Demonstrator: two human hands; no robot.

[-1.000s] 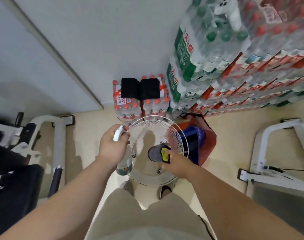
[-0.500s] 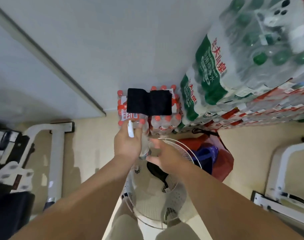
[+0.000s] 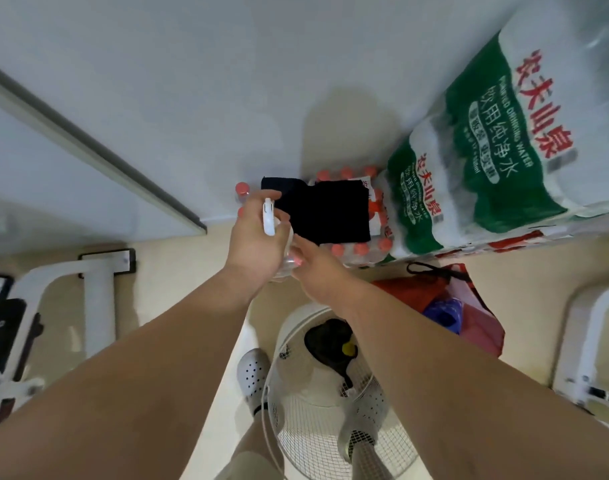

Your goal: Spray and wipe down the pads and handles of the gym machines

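While I lean in toward the wall, left hand (image 3: pixel 253 244): one, fingers and thumb curled round the neck of the spray bottle, index finger stretched out above its head.
Spray bottle (image 3: pixel 269 220): one, white trigger head up, clear body below my palm, held in the air just in front of the pack of red-capped bottles.
Right hand (image 3: pixel 317 271): one, back toward me, reaching in just beside the left; its fingertips are hidden at the bottle's clear body, so I cannot tell whether it grips anything.
Black cloth (image 3: pixel 331 211): one, spread flat on top of the red-capped pack, just past my fingers.
Red-capped pack (image 3: pixel 360 250): one, on the floor against the wall; caps show round the cloth's edges, too blurred for a sure count.
Green water packs (image 3: pixel 486 161): two labels I can count, stacked to the right of the red-capped pack.
Fan (image 3: pixel 324 441): one, white wire cage, lying face up under my right forearm.
Dark rag (image 3: pixel 325 341): one, resting on the fan, with one small yellow spot on it.
Red bag (image 3: pixel 431 289): one, on the floor between fan and water packs.
White machine frames: two, one at the left (image 3: pixel 98 306), one at the right (image 3: pixel 580 341), both well apart from my hands.
White shoe (image 3: pixel 253 374): one in sight, beside the fan.
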